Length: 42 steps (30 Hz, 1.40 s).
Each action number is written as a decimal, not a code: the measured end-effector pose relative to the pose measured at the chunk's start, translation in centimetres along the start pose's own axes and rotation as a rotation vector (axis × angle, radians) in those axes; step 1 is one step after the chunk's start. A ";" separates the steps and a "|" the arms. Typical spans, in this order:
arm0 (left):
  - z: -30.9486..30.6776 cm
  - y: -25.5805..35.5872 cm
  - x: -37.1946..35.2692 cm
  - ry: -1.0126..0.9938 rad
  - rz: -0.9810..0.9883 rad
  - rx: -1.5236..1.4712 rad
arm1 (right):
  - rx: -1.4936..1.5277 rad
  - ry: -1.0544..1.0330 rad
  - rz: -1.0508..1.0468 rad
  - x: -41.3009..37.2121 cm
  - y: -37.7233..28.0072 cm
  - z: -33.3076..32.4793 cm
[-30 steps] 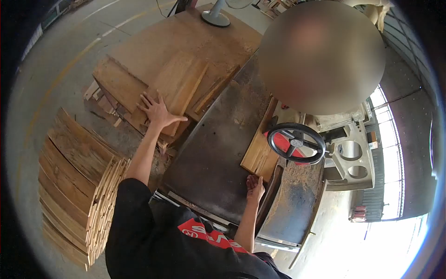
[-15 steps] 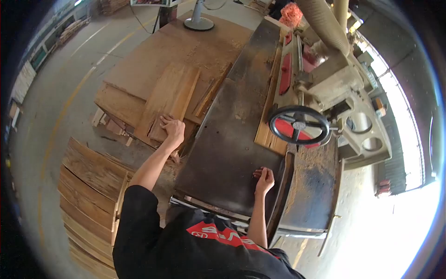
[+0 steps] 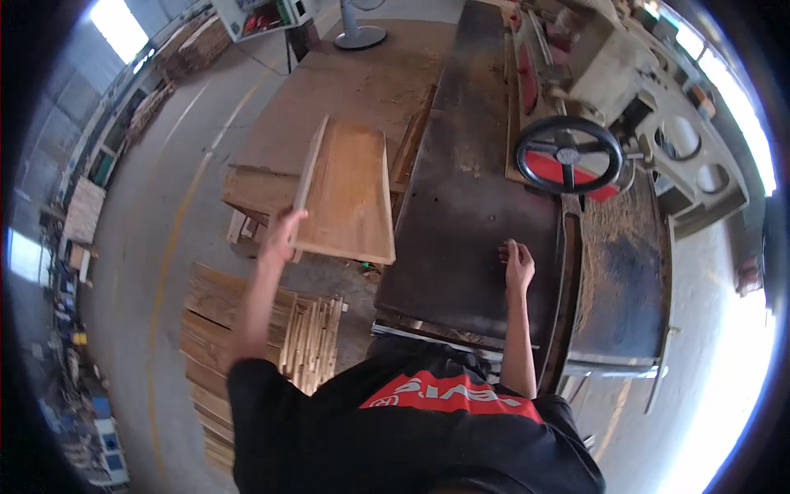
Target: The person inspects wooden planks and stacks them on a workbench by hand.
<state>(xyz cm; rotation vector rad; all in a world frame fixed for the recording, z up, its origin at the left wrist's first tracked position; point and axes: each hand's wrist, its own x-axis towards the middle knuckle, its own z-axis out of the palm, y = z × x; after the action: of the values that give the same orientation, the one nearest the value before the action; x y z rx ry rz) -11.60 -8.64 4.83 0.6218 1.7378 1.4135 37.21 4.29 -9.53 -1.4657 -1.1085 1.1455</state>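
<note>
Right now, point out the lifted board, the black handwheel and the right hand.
lifted board [image 3: 350,193]: head view, middle of its broad face.
black handwheel [image 3: 568,155]: head view, its hub.
right hand [image 3: 518,265]: head view, back of the hand.

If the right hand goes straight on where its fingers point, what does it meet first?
Probably nothing near: the right hand rests on the dark machine table, fingers pointing along its bare top. The black handwheel seems to sit right of that line, though depth is unclear.
</note>
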 end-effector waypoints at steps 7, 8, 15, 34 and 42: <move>2.8 -8.7 -12.2 0.035 0.127 -0.077 | 0.433 -0.778 0.552 -12.5 -5.9 7.3; 3.0 -9.2 -13.4 -0.053 0.176 -0.022 | 0.327 -0.745 0.413 -13.7 -4.9 8.1; 7.1 -5.4 -22.8 -0.087 0.298 0.278 | 0.244 -0.627 0.154 -20.5 1.4 7.2; 18.7 -16.7 -29.1 -0.542 0.652 0.424 | 0.387 0.079 0.167 -27.2 3.7 -11.5; 20.4 -20.1 -29.3 -0.412 0.917 0.821 | 0.900 -0.038 0.668 -30.0 6.4 -13.5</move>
<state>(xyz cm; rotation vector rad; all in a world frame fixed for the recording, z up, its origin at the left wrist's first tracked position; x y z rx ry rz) 23.77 -25.00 -7.81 2.1895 1.6955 0.8929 46.54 -27.90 -10.11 -1.0681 -0.0054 1.8120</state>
